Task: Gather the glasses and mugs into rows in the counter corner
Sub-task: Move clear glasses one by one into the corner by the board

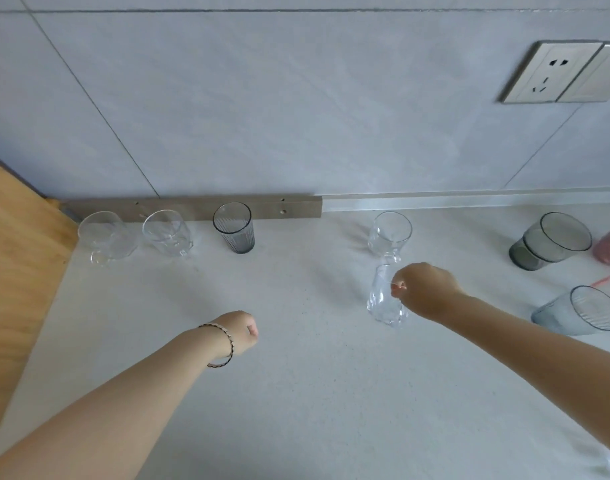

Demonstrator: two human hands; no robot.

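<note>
We see our right grip [424,289] curled round a clear glass [383,303]. Our left grip [239,332] is fisted and holds nothing. On the counter [296,393], along the wall, stand a clear mug [104,237], a faceted glass [166,232] and a dark ribbed tumbler [233,226].

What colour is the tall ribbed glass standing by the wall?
The tall ribbed glass is smoky dark grey; the head view shows it.

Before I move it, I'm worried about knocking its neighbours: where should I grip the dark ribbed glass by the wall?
Take the dark ribbed glass around its side wall, midway up, coming from the front or right. It stands upright, with a clear glass close on its left and the wall strip behind.
</note>
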